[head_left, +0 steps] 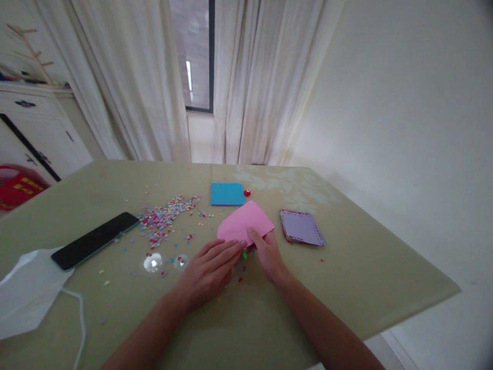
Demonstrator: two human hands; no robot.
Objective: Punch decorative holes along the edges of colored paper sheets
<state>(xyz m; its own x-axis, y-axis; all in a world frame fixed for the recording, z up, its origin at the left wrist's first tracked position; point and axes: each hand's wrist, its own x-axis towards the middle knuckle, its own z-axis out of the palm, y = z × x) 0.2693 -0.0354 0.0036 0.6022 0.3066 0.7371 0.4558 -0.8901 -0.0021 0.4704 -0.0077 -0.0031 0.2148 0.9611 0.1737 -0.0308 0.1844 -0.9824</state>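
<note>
A pink sheet of paper (pixel 242 223) is tilted up over the middle of the table. My right hand (pixel 269 257) grips its lower right part, thumb on top and fingers behind. My left hand (pixel 210 268) lies along the lower left edge, its fingers straight and pressed together, the fingertips meeting the paper near my right thumb. Just below that edge, between my hands, a small green object (pixel 246 253) shows in part; the rest is hidden. What lies under my left fingers cannot be seen. Small coloured paper bits (pixel 241 279) are scattered below the hands.
Blue paper sheets (pixel 226 194) lie beyond the pink one, beside a small red object (pixel 247 192). Purple-topped cards (pixel 303 228) are stacked at right. To the left are a confetti pile (pixel 165 216), a black phone (pixel 96 240), and a white sheet (pixel 31 293) with a cord (pixel 81 318).
</note>
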